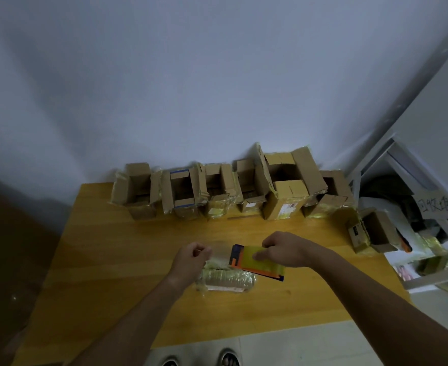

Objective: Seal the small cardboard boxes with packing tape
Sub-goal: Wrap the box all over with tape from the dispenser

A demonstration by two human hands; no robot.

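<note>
My right hand grips a tape dispenser with a yellowish roll and an orange and blue frame, held above the table. My left hand pinches the free end of the clear tape, which stretches between both hands. Under the tape lies a small box wrapped in shiny tape, near the table's middle. Several open cardboard boxes stand in a row along the far edge by the wall.
The wooden table is yellow-orange. At its right edge another small box lies tipped on its side. A white metal rack with bags and clutter stands to the right. Pale floor tiles and shoes show below.
</note>
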